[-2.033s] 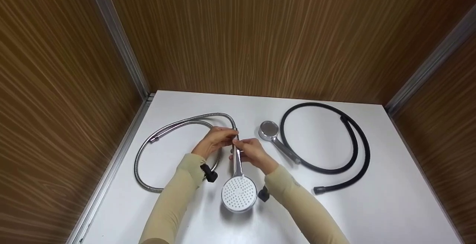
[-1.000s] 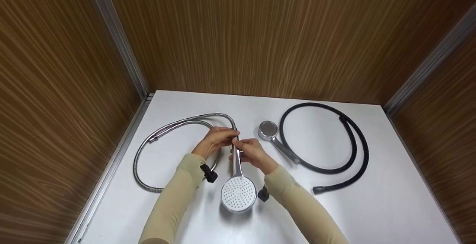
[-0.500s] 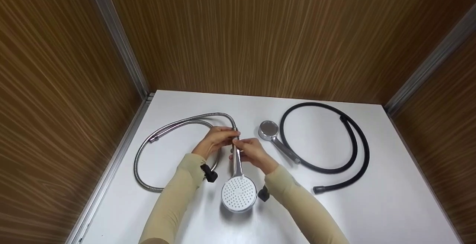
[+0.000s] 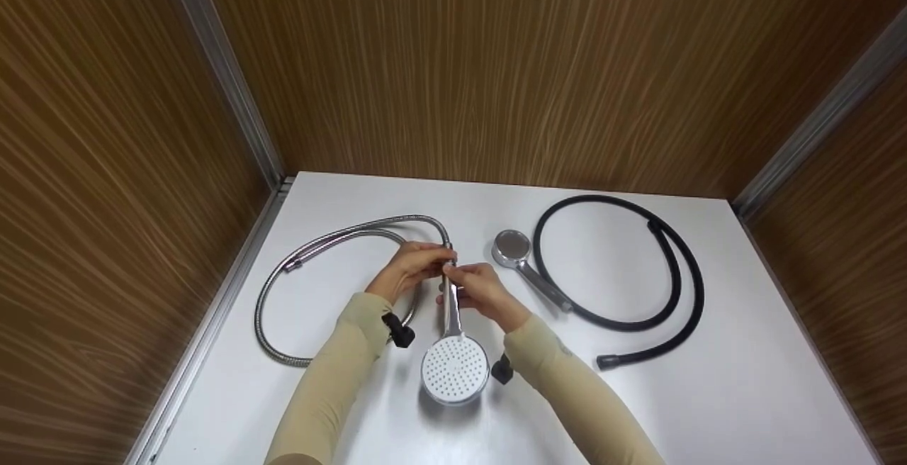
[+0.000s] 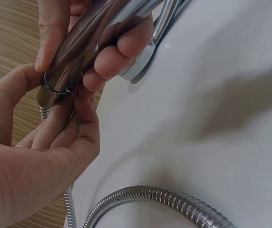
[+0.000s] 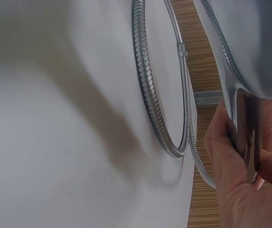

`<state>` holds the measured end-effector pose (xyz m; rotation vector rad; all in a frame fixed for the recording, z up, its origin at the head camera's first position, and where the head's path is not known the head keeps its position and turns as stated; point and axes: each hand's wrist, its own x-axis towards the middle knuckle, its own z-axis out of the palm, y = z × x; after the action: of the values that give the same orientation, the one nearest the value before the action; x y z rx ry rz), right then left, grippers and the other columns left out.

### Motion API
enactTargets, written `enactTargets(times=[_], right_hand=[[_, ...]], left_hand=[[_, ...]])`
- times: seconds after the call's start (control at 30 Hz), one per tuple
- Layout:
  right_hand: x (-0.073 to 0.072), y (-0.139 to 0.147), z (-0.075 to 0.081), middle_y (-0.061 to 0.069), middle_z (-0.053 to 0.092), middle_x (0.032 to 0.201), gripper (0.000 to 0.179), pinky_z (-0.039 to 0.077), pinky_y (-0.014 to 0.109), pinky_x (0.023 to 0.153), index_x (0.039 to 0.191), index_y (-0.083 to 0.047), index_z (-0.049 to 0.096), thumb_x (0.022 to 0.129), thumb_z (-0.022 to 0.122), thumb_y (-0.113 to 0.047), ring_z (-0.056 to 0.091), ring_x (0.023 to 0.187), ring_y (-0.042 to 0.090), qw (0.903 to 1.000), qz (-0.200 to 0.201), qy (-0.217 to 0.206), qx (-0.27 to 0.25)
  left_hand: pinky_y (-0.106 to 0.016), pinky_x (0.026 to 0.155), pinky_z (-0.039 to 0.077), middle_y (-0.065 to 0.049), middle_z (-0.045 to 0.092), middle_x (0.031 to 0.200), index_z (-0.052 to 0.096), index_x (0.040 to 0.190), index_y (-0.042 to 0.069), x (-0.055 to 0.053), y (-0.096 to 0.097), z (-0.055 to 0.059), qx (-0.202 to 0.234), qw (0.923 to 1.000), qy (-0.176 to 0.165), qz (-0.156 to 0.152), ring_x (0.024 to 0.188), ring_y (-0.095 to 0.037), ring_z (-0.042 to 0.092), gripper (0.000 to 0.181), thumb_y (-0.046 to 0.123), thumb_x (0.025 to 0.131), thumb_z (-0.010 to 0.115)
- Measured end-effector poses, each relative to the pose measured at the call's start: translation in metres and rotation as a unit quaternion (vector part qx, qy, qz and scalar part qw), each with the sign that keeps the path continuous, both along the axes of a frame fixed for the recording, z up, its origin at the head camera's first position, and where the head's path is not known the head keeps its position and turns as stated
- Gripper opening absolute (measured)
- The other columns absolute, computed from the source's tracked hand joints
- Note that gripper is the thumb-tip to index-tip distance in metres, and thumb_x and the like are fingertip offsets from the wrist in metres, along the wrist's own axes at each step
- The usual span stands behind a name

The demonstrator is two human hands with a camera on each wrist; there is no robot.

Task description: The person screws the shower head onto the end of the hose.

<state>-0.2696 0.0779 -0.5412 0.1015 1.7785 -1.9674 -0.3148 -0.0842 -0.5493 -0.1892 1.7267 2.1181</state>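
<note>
A chrome hand shower (image 4: 455, 371) with a white, dotted spray face is held above the white table, face up, its handle pointing away from me. My right hand (image 4: 485, 291) grips the handle near its far end, thumb on top. Just beyond, my left hand (image 4: 414, 264) pinches the metal connector (image 5: 50, 97) of a silver shower hose (image 4: 418, 217) between thumb and fingers. Connector and handle end meet in line; a thin dark ring shows at the joint in the left wrist view. Fingers hide part of the handle. The hose lies in loops to the left.
A smaller chrome hand shower (image 4: 511, 245) lies right of my hands. Beside it, a black hose (image 4: 698, 288) is coiled on the table (image 4: 765, 387). Wood-grain panels (image 4: 496, 82) with metal corner posts stand at the back and both sides.
</note>
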Motion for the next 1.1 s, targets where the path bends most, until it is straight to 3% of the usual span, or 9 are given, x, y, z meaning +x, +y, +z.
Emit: enactTargets(times=[0.13, 0.47, 0.7, 0.9, 1.1], right_hand=[[0.0001, -0.0010, 0.0000, 0.005, 0.067, 0.078, 0.025, 0.064, 0.031, 0.067, 0.106, 0.006, 0.063, 0.108, 0.059, -0.019, 0.075, 0.068, 0.020, 1.0000, -0.001, 0.001, 0.001], [0.0000, -0.0021, -0.0012, 0.005, 0.066, 0.079, 0.022, 0.065, 0.033, 0.069, 0.105, 0.003, 0.064, 0.108, 0.060, -0.018, 0.075, 0.069, 0.021, 1.0000, -0.001, 0.004, 0.001], [-0.0007, -0.0024, 0.0013, 0.006, 0.065, 0.079, 0.034, 0.065, 0.034, 0.070, 0.120, 0.015, 0.059, 0.108, 0.059, -0.017, 0.075, 0.068, 0.021, 1.0000, -0.002, 0.003, 0.002], [-0.0008, -0.0017, 0.0016, 0.005, 0.065, 0.078, 0.031, 0.065, 0.035, 0.070, 0.115, 0.014, 0.060, 0.108, 0.059, -0.016, 0.075, 0.067, 0.021, 1.0000, -0.004, 0.002, -0.003], [0.0002, -0.0015, 0.0015, 0.006, 0.066, 0.078, 0.026, 0.065, 0.034, 0.068, 0.108, 0.008, 0.066, 0.107, 0.060, -0.018, 0.075, 0.067, 0.021, 0.9999, -0.006, 0.014, 0.000]], left_hand=[[-0.023, 0.074, 0.059, 0.002, 0.073, 0.074, 0.077, 0.079, 0.010, -0.0001, -0.0004, -0.0007, -0.002, 1.0000, 0.000, -0.002, 0.070, -0.009, 0.069, 0.012, 0.004, 0.089, 0.077], [-0.023, 0.072, 0.058, 0.001, 0.072, 0.074, 0.074, 0.076, 0.012, 0.0000, -0.0006, 0.0005, 0.004, 1.0000, 0.005, -0.004, 0.069, -0.009, 0.067, 0.014, 0.003, 0.087, 0.076], [-0.023, 0.072, 0.056, 0.002, 0.072, 0.075, 0.073, 0.078, 0.014, -0.0005, -0.0013, 0.0027, -0.008, 0.9999, 0.009, -0.003, 0.071, -0.009, 0.068, 0.015, 0.005, 0.089, 0.075], [-0.023, 0.074, 0.057, 0.001, 0.073, 0.076, 0.075, 0.080, 0.012, -0.0010, -0.0009, 0.0052, -0.012, 0.9999, 0.003, -0.004, 0.073, -0.009, 0.069, 0.010, 0.008, 0.090, 0.075], [-0.023, 0.075, 0.057, 0.002, 0.073, 0.077, 0.077, 0.093, 0.007, -0.0004, -0.0022, 0.0052, -0.028, 0.9995, 0.006, -0.009, 0.072, -0.008, 0.068, 0.008, 0.014, 0.091, 0.080]])
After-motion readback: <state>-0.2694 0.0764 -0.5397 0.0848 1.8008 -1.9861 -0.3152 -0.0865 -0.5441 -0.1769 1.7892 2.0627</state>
